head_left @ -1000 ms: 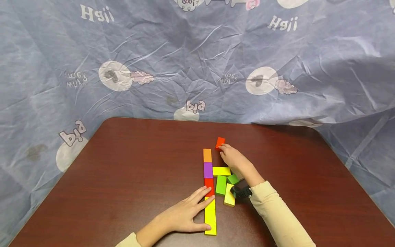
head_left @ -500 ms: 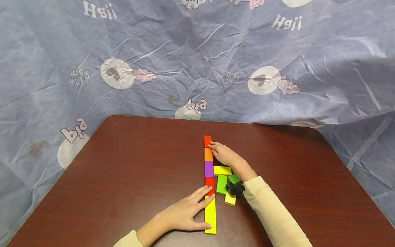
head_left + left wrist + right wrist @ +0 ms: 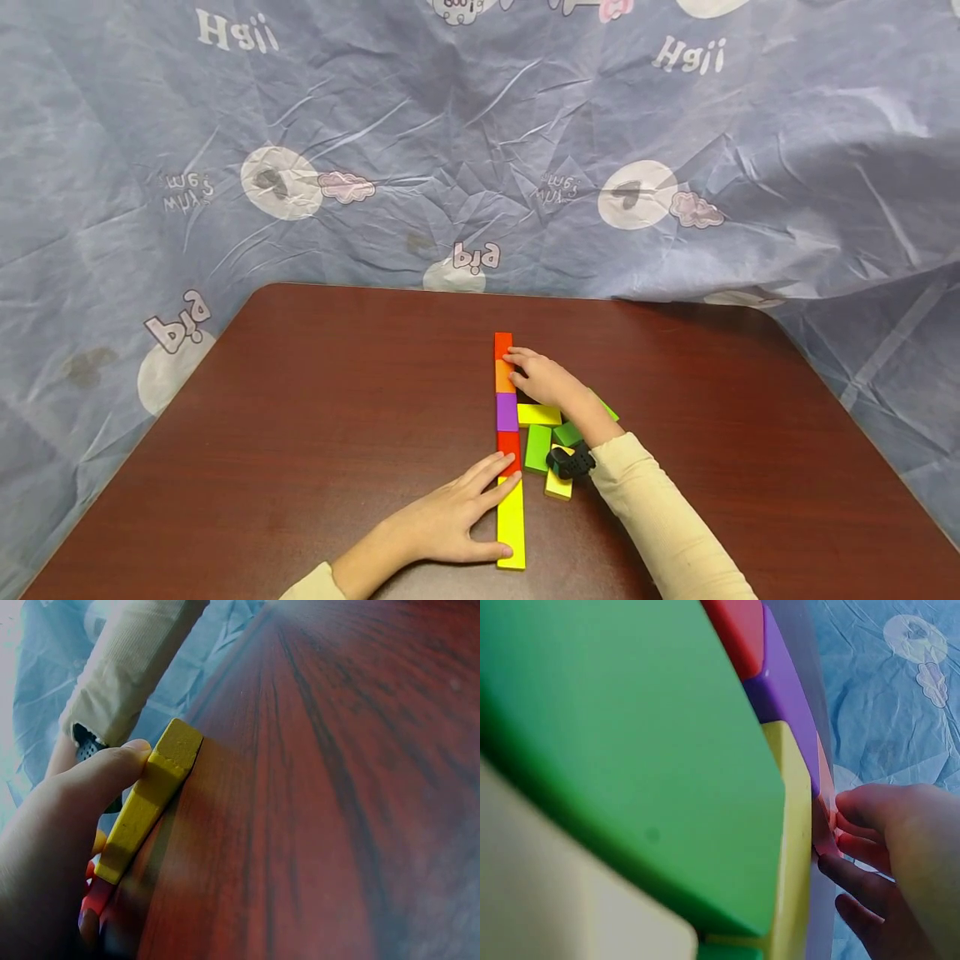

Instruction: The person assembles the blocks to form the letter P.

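A straight row of wooden blocks runs away from me in the head view: yellow, red, purple, orange and red-orange at the far end. My left hand lies spread over the near end, fingertips on the red block and thumb on the yellow one. The left wrist view shows that thumb against the yellow block's side. At the far end my right hand reaches in from the right, its fingertips touching the red-orange and orange blocks, thumb beside the orange one.
Right of the row lie loose blocks: yellow, green, another green, another yellow, and a third green partly behind the right forearm. A dark brown table bears everything. A blue-grey printed cloth hangs behind.
My right hand has moved the red-orange block left to the far end of the row, beyond the orange one. Its thumb now shows apart from the fingers. The left hand stays put.
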`<state>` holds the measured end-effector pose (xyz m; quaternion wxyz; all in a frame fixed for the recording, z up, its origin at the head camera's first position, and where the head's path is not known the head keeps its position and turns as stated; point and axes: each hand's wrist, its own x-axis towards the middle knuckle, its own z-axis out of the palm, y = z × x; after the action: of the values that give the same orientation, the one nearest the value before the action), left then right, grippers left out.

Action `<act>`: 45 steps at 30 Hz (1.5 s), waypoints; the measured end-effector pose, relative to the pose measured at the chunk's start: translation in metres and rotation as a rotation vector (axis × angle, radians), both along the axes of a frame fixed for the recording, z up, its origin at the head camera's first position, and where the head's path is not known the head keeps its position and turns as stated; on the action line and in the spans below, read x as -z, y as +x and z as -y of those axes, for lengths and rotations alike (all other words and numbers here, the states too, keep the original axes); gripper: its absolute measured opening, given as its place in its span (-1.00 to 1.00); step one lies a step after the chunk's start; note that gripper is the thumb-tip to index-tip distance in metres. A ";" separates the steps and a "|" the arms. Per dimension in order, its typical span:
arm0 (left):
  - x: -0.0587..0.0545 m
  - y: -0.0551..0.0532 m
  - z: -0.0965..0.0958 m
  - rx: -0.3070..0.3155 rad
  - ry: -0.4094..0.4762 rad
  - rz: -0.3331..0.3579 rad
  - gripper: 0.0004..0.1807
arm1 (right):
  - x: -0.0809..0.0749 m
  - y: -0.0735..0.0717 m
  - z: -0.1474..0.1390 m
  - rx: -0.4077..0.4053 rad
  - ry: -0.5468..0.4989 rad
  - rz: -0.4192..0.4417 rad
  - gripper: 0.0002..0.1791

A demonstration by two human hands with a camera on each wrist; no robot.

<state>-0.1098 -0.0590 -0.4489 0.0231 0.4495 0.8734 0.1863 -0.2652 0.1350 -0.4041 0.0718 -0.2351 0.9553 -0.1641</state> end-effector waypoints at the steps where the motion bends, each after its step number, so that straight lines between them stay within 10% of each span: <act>1: 0.000 0.000 0.000 0.000 0.003 -0.004 -0.14 | -0.001 0.001 -0.001 0.003 0.002 -0.005 -0.51; 20: 0.000 0.001 -0.001 -0.012 0.016 -0.026 -0.14 | -0.010 0.080 -0.031 0.021 -0.043 -0.154 -0.75; 32: 0.001 0.001 -0.001 -0.021 0.005 -0.005 -0.14 | 0.003 0.078 -0.042 0.065 0.005 -0.315 -0.78; 45: 0.003 0.000 -0.002 -0.008 0.068 -0.031 -0.15 | 0.005 0.073 -0.035 0.122 0.058 -0.262 -0.65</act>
<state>-0.1097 -0.0574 -0.4518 -0.0065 0.4495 0.8685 0.2090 -0.1926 0.1704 -0.4089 -0.0567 -0.1939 0.9734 -0.1086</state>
